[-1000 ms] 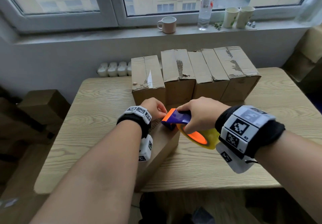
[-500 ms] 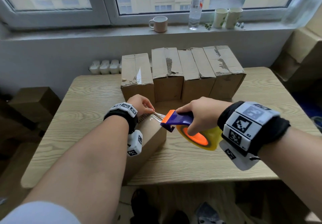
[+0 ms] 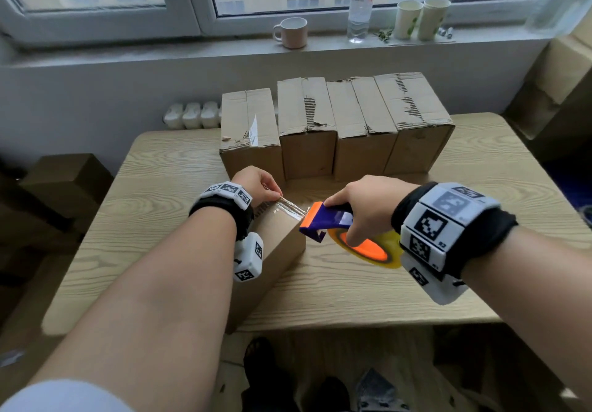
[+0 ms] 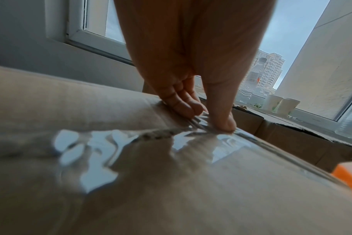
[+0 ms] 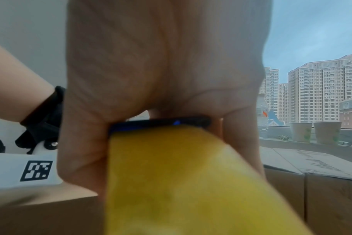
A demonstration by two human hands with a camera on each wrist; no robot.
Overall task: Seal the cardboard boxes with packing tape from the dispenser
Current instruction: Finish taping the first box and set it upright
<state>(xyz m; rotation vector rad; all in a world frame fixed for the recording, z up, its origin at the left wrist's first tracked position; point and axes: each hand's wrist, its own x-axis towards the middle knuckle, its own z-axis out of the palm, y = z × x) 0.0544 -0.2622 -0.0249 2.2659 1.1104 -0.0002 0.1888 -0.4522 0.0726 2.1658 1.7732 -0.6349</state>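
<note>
Tape point(image 3: 290, 210) runs as a clear, already wrinkled strip from the far end of the near box point(image 3: 272, 251) to the orange mouth of the dispenser point(image 3: 323, 221). That box lies lengthwise on the counter point(image 3: 153, 206), its near end at or just past the front edge, under the left forearm. The left hand point(image 3: 258, 184) pins the tape's free end to the cardboard at the far top edge, thumb point(image 4: 221, 117) and fingertips point(image 4: 188, 109) pressed onto bunched film; the fingers press more than curl. The right hand point(image 3: 362, 206) is wrapped round the dispenser's purple handle, with the yellow roll point(image 5: 181, 182) hanging below it, off to the right of the box.

The main risk, as I judge it, is the line of pull. The dispenser sits to the right of the box's seam, so the strip slants; drawn on from there it would likely lay skewed, or fold onto itself where it is already creased. The wrist view shows air pockets and ridges under the stuck part, which may weaken the hold. If the left hand lifts early, the end could peel off. A hard tug could also slide the box toward the front edge.

Room is tight ahead: four upright boxes point(image 3: 336, 129) stand in a row just beyond the left hand, so there is little space to push forward. Bare counter lies to the right of the dispenser and to the left of the box. Cups point(image 3: 421, 19), a mug point(image 3: 291, 32) and a bottle point(image 3: 360, 8) sit on the windowsill, well apart from the work.
</note>
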